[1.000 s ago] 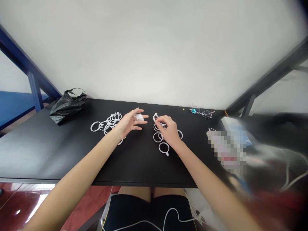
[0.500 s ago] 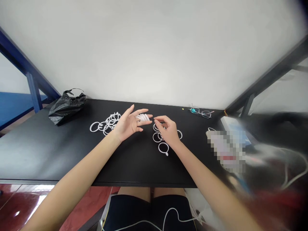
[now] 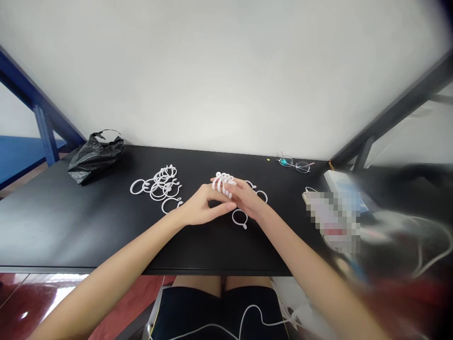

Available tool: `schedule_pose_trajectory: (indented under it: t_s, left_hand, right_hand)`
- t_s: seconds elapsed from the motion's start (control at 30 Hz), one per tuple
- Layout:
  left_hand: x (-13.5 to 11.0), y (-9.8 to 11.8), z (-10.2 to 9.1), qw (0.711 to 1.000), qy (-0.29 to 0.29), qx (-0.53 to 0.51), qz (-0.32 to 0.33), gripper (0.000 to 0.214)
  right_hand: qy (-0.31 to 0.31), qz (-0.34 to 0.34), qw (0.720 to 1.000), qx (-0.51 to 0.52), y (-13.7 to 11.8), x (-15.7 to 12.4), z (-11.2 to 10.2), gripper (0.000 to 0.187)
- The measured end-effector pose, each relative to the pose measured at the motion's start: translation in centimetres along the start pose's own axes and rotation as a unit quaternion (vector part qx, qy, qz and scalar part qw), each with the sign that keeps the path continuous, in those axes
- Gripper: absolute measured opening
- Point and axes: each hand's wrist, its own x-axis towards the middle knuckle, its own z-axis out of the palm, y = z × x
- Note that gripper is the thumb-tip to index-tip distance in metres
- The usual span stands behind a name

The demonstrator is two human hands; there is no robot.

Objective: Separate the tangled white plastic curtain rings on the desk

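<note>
Several white curtain rings [image 3: 223, 182], each with a small eyelet, sit side by side around the fingers of my left hand [image 3: 198, 207]. That hand is palm down, its thumb reaching toward my right hand [image 3: 247, 197]. The right fingers close over the ringed fingers from the right and touch the rings; part of both hands' fingertips is hidden. Beneath and beside my right hand lie a few loose rings [image 3: 244, 226], partly covered by it. To the left of my left hand, a heap of similar rings [image 3: 163, 178] rests on the black table [image 3: 106, 222].
A black plastic bag [image 3: 97, 156] lies at the back left. Eyeglasses [image 3: 295, 164] rest near the wall at the back right. On the right are a white box [image 3: 341, 186] and a blurred-out object [image 3: 332, 222]. A white cable [image 3: 253, 309] crosses my lap.
My left hand has turned from palm up to palm down and moved right. My right hand now meets it and touches the rings on its fingers.
</note>
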Motion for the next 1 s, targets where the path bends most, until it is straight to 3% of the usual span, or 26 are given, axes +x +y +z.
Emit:
schedule_pose_trajectory:
  t_s: [0.13, 0.3, 0.43, 0.57, 0.73, 0.9, 1.0]
  left_hand:
    - [0.2, -0.3, 0.3, 0.967, -0.059, 0.207, 0.140, 0.018]
    - [0.2, -0.6, 0.4, 0.959, -0.067, 0.240, 0.132, 0.024]
    - [0.4, -0.9, 0.0, 0.982, -0.079, 0.146, 0.088, 0.039]
    - [0.9, -1.3, -0.7, 0.990, -0.135, -0.002, 0.036, 0.057]
    - [1.0, -1.5, -0.4, 0.991, -0.132, -0.007, 0.021, 0.052]
    - [1.0, -1.2, -0.3, 0.996, -0.042, -0.075, 0.018, 0.055]
    - [1.1, -0.9, -1.0, 0.983, -0.051, -0.177, 0.004, 0.065]
  right_hand:
    - [0.047, -0.020, 0.997, -0.050, 0.5, 0.0, 0.3, 0.037]
    - [0.065, -0.024, 0.997, -0.032, 1.0, 0.1, 0.6, 0.031]
    - [0.106, -0.044, 0.993, -0.030, 1.2, 0.3, 0.6, 0.029]
    - [0.130, -0.079, 0.987, -0.054, 1.2, 0.4, 0.6, 0.036]
    - [0.137, -0.064, 0.988, -0.042, 1.1, 0.3, 0.8, 0.035]
    - [0.075, -0.042, 0.996, 0.031, 0.9, 0.5, 0.3, 0.034]
    - [0.026, -0.021, 0.997, 0.067, 0.7, 0.6, -0.4, 0.029]
